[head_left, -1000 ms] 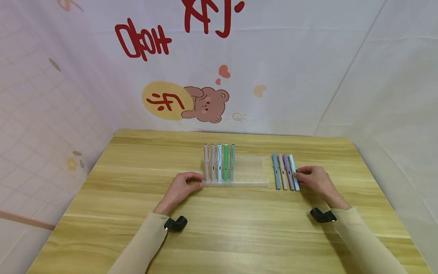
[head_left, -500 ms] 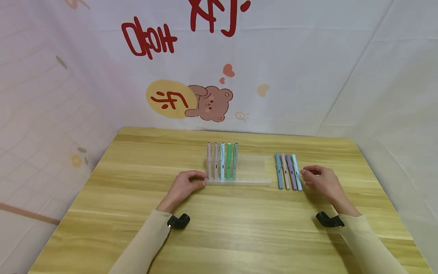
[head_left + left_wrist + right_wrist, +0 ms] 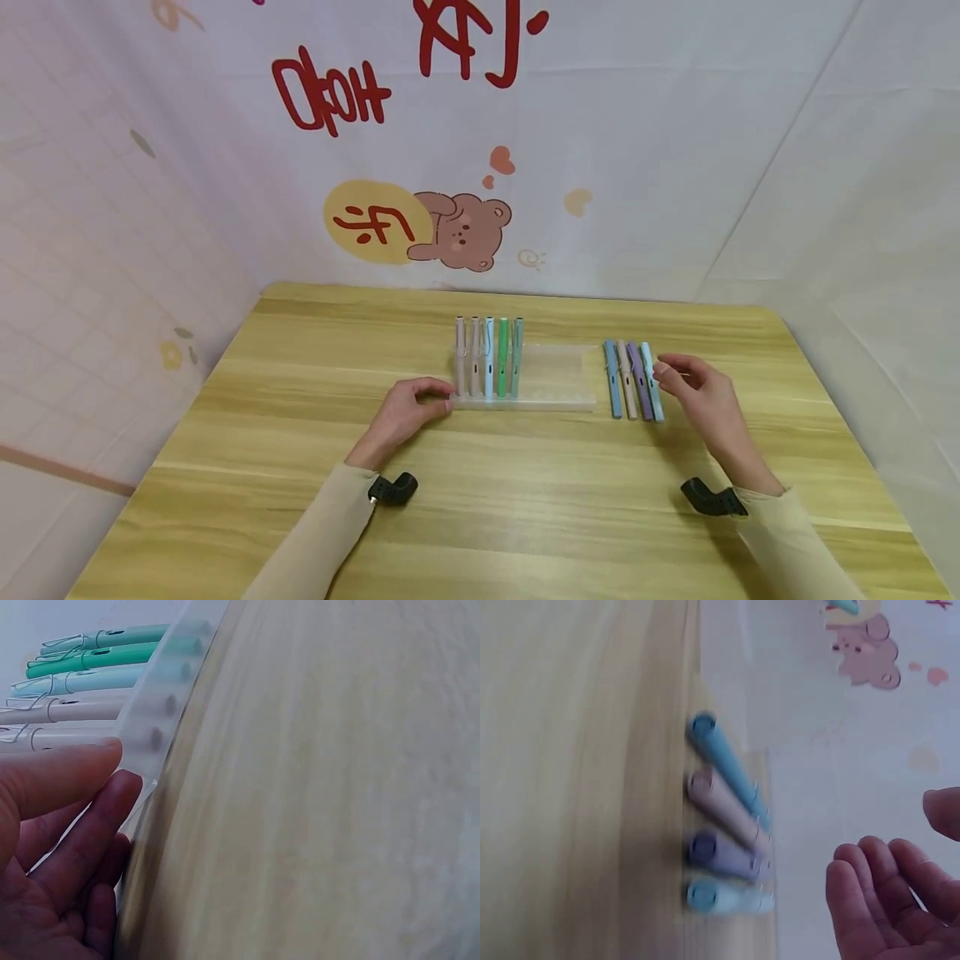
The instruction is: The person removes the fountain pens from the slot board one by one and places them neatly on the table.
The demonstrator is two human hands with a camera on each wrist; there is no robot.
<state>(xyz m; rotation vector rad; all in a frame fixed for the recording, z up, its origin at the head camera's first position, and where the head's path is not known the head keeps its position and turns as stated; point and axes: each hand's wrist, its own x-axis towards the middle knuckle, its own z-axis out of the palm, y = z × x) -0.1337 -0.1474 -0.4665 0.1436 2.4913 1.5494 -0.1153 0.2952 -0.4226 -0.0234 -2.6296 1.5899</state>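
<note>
In the head view, your left hand (image 3: pixel 401 417) holds the left end of the clear pen stand (image 3: pixel 555 402), thumb and forefinger bent in and gripping the corner of its front bar. The stand is on the wood-grain table (image 3: pixel 487 508), and five pens occupy its left part in a row: two taupe pens (image 3: pixel 468 367), then a pale-blue pen (image 3: pixel 490 358), a bright-green pen (image 3: pixel 502 358) and a grey-green pen (image 3: pixel 516 358). Just beyond the stand's right end, four more pens lie side by side on the table: a mid-blue pen (image 3: pixel 613 379), a beige-pink pen (image 3: pixel 626 379), a purple pen (image 3: pixel 640 379) and a light-blue pen (image 3: pixel 652 392). Your right hand (image 3: pixel 705 400) is nearest the light-blue one, its fingers loosely bent and grasping nothing. Black wrist straps (image 3: pixel 392 490) circle both of your beige sleeves (image 3: pixel 315 533). In your left wrist view, your thumb and forefinger tips come close together at the stand's end, beside the nearest taupe pen; the lower ends of the five pens show dimly through the frosted bar. In your right wrist view, the four lying pens look somewhat blurred, and your released fingers are apart from them, thumb separated from the rest.
</note>
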